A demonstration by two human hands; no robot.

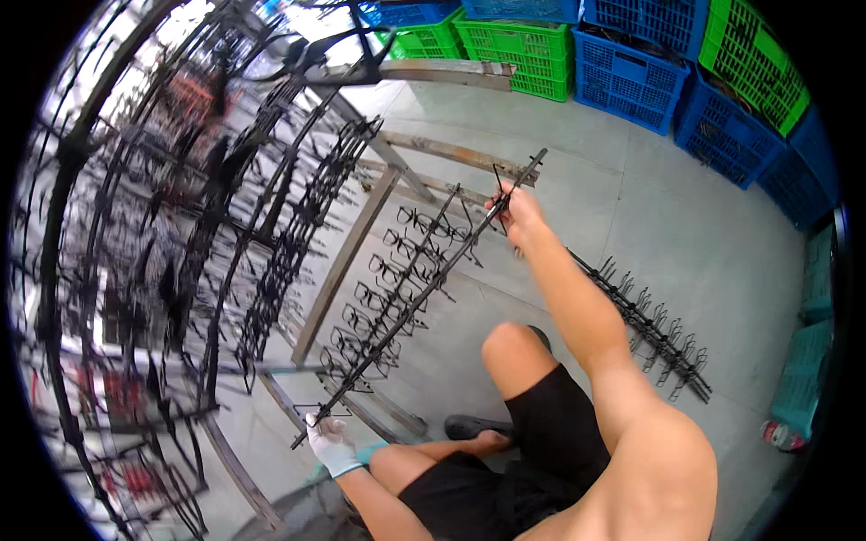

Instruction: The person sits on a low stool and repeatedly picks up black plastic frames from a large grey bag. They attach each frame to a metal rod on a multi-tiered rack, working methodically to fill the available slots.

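Note:
A long black rod [429, 284] slants across the middle, held between my two hands. My left hand [334, 445], in a white glove, is closed around its lower end. My bare right hand [523, 216] grips the same rod close to its upper end. Just left of it, several black eyeglass frames [368, 296] sit in rows along a second thin dark bar [417, 257]. Whether that bar is joined to the held rod I cannot tell. Short prongs stick out of the rod beside both hands.
A metal rack [347, 261] crowded with dark hanging racks of frames [262, 225] fills the left side. Another loaded rod [645, 325] lies on the grey floor to the right. Green crates [519, 59] and blue crates [627, 81] are stacked at the back.

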